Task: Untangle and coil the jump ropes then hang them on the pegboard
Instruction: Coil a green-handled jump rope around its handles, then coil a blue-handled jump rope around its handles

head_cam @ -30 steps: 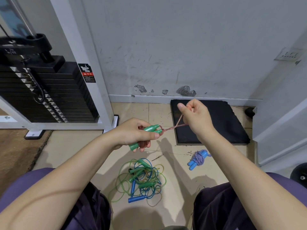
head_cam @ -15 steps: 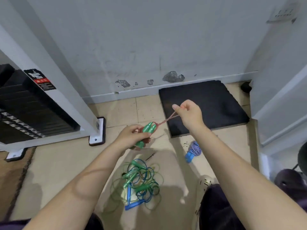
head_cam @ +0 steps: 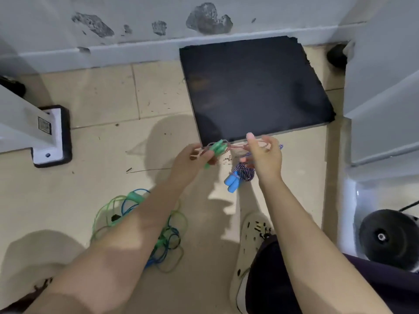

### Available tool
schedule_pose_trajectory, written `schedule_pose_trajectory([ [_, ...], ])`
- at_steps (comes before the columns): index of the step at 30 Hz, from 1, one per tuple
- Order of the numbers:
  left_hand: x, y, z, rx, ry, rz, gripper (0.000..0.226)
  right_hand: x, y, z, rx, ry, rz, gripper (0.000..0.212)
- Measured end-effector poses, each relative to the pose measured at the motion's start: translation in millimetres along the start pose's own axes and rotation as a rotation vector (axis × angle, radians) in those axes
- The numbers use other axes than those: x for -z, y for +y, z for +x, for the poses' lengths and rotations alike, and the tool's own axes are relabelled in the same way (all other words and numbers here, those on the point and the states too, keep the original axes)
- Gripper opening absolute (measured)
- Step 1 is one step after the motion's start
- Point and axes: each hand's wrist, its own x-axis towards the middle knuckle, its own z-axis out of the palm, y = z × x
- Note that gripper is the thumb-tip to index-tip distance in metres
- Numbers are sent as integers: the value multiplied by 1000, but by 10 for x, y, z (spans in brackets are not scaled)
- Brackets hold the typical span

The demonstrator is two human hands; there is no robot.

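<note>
The view has tipped down since half a second ago; the weight stack is gone from the upper left and a pale shoe [head_cam: 254, 234] now shows at lower centre; the left hand [head_cam: 192, 159] still keeps a curled grip on the green handles [head_cam: 217, 149] of the reddish rope [head_cam: 238, 145] in mid-frame; the right hand [head_cam: 266, 156], earlier pinching the cord taut over the black mat [head_cam: 254, 87], now sits lower and nearer the left, fingers loosened, the cord looped round them; the coiled blue-handled rope [head_cam: 240, 175] lies on the floor just beneath it; the green-and-blue tangle [head_cam: 174, 234] lies at lower left, partly behind the left forearm.
</note>
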Motion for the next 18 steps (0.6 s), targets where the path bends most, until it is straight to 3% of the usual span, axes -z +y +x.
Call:
schedule_pose_trajectory([
  [2,158,-73,50,30,21,70,49,-110,63,-1,14,-73,-53,75],
  [4,477,-262,-2,64,63,149,50,-311,211,-47,21,-165,-89,89],
  [6,854,-525,-157,82,106,233,44,-546,467,-87,-11,-220,-157,83],
  [9,1356,-1047,-473,131,176,349,42,-866,880,-267,46,-347,-425,56],
  [15,1622,-1548,-796,181,-25,468,96,-1267,1248,-728,-35,-580,-627,60],
  [16,1604,-1576,-799,171,-35,494,101,-1303,1278,-789,-41,-636,-638,60],
  [18,1558,-1644,-798,115,-31,562,89,-1342,1330,-885,14,-700,-719,58],
])
